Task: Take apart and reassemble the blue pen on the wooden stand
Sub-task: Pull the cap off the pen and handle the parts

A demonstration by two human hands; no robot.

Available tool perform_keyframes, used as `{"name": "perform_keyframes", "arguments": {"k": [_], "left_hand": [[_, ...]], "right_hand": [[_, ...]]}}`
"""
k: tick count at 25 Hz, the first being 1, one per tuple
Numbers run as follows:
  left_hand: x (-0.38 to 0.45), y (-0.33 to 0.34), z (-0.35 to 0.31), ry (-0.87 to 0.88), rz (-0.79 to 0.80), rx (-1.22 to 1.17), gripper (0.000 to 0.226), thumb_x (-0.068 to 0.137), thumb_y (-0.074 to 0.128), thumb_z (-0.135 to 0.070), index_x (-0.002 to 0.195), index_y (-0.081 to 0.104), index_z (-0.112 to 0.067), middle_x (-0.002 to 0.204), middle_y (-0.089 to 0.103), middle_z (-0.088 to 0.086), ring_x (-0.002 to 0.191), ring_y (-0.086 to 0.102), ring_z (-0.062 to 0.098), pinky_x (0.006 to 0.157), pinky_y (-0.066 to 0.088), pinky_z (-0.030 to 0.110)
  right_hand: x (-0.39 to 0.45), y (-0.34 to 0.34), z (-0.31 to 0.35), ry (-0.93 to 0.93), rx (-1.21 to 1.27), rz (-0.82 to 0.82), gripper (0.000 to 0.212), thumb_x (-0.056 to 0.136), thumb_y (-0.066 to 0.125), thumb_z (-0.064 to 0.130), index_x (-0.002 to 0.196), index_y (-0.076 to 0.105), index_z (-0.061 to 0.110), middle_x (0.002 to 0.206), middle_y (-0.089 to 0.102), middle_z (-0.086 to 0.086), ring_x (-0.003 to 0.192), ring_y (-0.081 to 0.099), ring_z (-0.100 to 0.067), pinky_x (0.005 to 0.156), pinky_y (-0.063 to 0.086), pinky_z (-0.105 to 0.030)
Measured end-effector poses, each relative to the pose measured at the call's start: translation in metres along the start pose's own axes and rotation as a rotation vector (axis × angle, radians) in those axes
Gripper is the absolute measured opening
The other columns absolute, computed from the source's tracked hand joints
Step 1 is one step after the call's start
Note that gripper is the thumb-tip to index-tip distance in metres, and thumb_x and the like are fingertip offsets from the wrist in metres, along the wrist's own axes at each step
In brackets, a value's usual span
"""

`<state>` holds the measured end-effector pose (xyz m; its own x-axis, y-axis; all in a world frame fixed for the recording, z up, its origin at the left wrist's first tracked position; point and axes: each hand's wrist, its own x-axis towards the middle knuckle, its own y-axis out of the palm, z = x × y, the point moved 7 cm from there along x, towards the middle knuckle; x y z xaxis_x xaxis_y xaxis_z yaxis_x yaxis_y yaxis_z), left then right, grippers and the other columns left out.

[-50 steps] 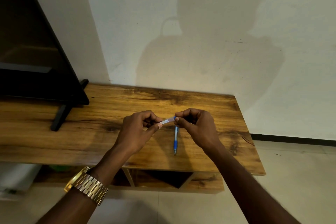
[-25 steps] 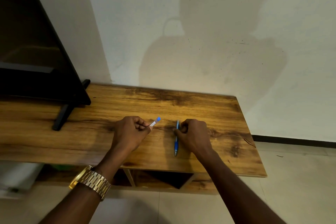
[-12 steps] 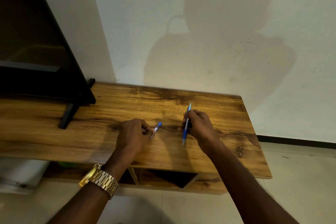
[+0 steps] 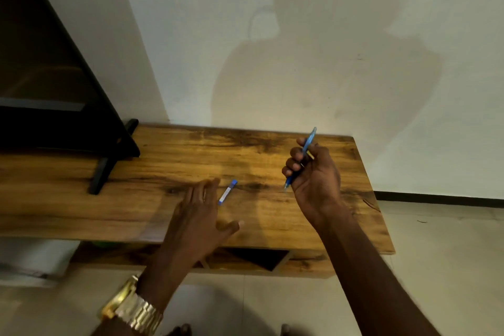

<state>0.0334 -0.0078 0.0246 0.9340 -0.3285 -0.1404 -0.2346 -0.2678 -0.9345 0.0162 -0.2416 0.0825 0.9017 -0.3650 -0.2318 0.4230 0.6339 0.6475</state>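
Observation:
The blue pen body (image 4: pixel 305 150) is held upright and tilted in my right hand (image 4: pixel 313 177), above the right part of the wooden stand (image 4: pixel 163 172); its tip points down toward the wood. A small clear piece with a blue end (image 4: pixel 227 191) lies flat on the stand's middle. My left hand (image 4: pixel 199 215) hovers just left of that piece with fingers spread, holding nothing. A gold watch sits on my left wrist.
A black TV (image 4: pixel 49 76) stands on the stand's left part, its foot (image 4: pixel 102 172) reaching forward. A white wall rises behind. Below the top is an open shelf (image 4: pixel 259 258). Tiled floor lies to the right.
My left hand has let go of the small clear piece, which now lies on the stand. My right hand has lifted the pen body up and to the right.

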Motion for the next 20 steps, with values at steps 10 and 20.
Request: {"name": "perform_keyframes", "arguments": {"k": [10,20], "left_hand": [[0.047,0.042,0.018,-0.082,0.222,0.108,0.156,0.060,0.050,-0.105,0.169,-0.018,-0.017,0.176,-0.029,0.007,0.165,-0.022,0.030,0.132,0.001,0.060],[0.055,0.036,0.025,-0.007,0.281,0.166,0.150,0.064,0.067,-0.093,0.171,-0.007,-0.018,0.179,-0.020,0.007,0.166,-0.013,0.035,0.132,0.015,0.058]], "right_hand": [[0.016,-0.005,-0.024,0.174,0.218,0.214,0.065,0.101,0.038,0.065,0.054,0.037,0.021,0.054,0.015,0.006,0.047,0.011,-0.011,0.046,0.013,-0.027],[0.010,0.010,-0.017,0.128,0.260,0.277,0.064,0.103,0.032,0.056,0.050,0.039,0.021,0.054,0.015,0.006,0.047,0.009,-0.011,0.048,0.010,-0.024]]}}
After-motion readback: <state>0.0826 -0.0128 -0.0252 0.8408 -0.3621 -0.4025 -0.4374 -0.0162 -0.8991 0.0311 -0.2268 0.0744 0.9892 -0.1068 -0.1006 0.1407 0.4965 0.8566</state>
